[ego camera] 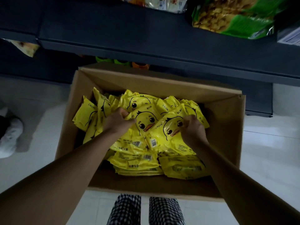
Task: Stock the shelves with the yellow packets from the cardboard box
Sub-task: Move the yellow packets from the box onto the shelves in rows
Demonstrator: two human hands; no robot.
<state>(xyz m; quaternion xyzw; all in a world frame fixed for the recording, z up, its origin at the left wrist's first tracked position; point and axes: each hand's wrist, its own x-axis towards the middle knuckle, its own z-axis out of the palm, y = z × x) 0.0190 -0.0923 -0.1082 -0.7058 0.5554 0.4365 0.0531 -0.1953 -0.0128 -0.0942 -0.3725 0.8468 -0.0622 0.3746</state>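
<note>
Yellow packets [141, 135] lie heaped in the cardboard box [227, 127] on the floor, piled from its left wall toward its near edge. Both hands reach in: the left hand [117, 121] has its fingers curled round the top edge of a duck-faced packet, and the right hand [193, 127] pinches the neighbouring one near the middle of the heap. The glossy film looks slippery, so a packet could slide from such a shallow hold on the way up to the dark shelf [129, 46] at the box's far edge.

Left hand [117, 120] and right hand [193, 127] gripping yellow packets [146, 123], open cardboard box [227, 127]
</note>
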